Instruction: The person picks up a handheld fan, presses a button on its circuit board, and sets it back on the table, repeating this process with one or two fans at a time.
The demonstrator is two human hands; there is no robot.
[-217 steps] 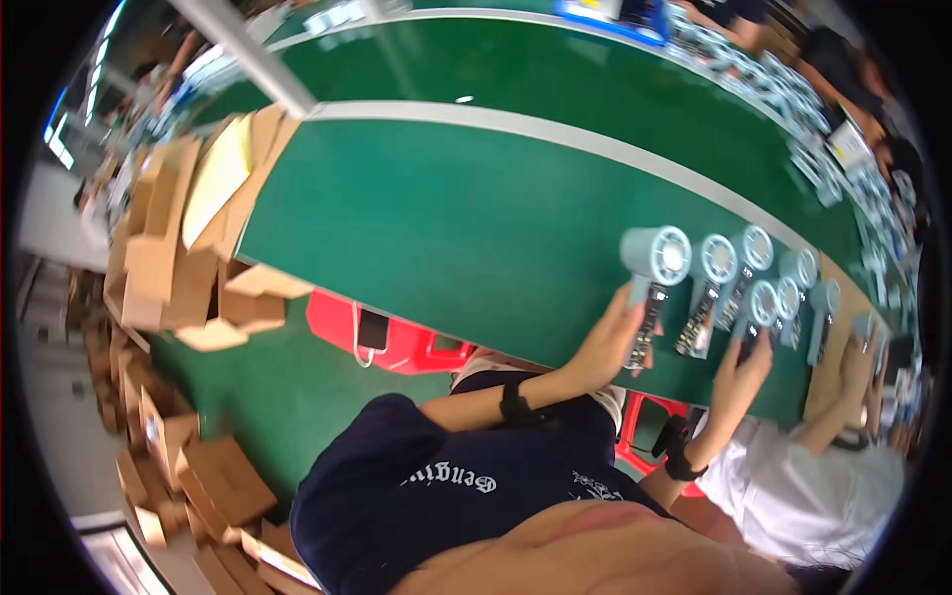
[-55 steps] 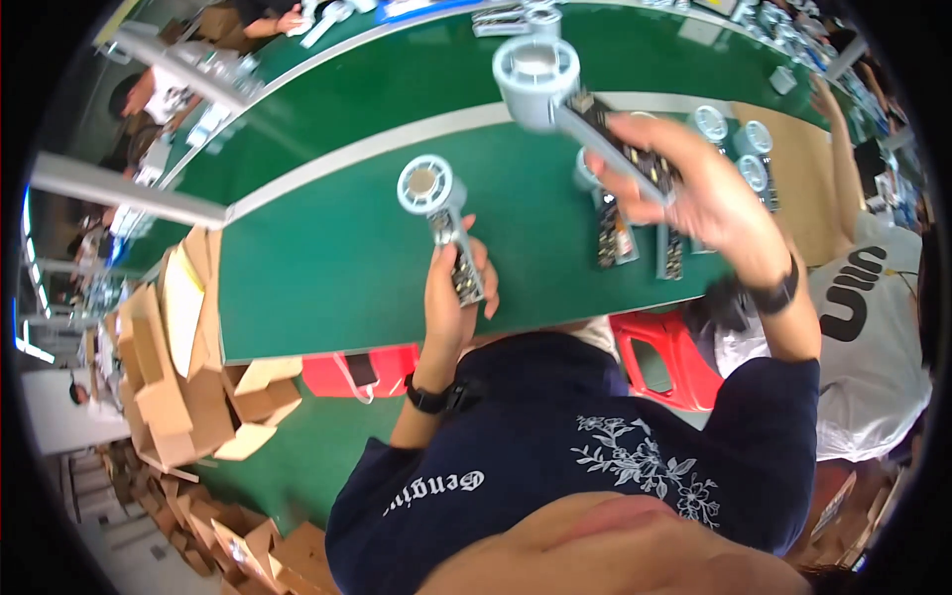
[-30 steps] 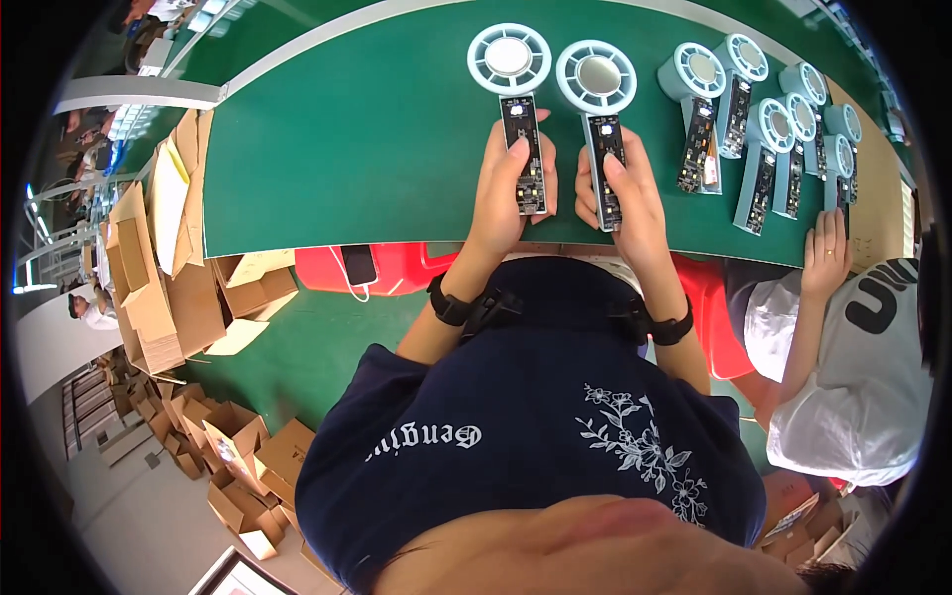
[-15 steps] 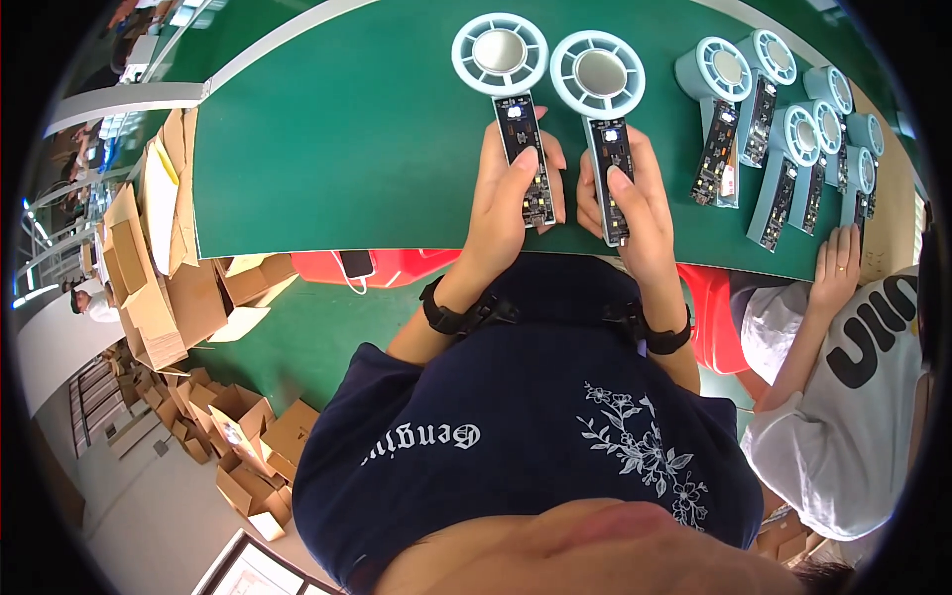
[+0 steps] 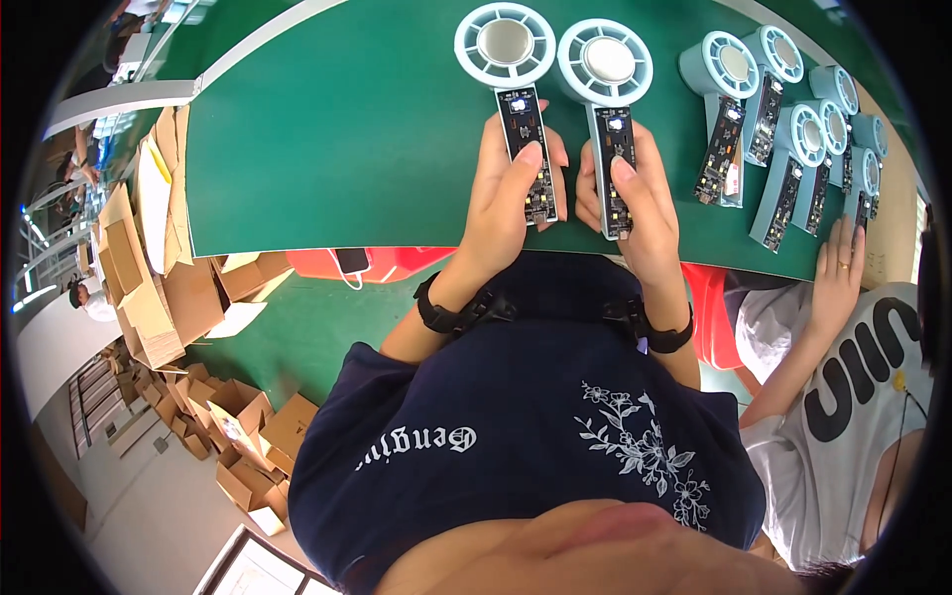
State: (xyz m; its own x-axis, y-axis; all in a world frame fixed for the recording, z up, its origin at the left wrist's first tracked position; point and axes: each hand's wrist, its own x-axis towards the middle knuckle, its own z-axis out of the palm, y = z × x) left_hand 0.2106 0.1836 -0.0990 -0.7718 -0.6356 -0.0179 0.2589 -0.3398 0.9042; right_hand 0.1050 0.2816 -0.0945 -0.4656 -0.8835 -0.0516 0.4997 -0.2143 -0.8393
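Note:
I hold two pale blue hand-held fans upright over the green table (image 5: 347, 129), side by side. My left hand (image 5: 511, 193) grips the handle of the left fan (image 5: 506, 45), thumb pressed on its bare dark circuit board. My right hand (image 5: 635, 193) grips the handle of the right fan (image 5: 605, 64) the same way, thumb on its board. A small light glows near the top of each board. Both round fan heads point away from me.
Several more open fans (image 5: 783, 119) lie in a row on the table to the right. A co-worker's hand (image 5: 838, 273) rests at the table edge there. Red stools (image 5: 367, 263) stand under the table. Cardboard boxes (image 5: 149, 268) pile up on the left.
Earlier I lifted two fans from the row on the right and brought them in front of me. Over the last second both hands stay put, thumbs on the boards.

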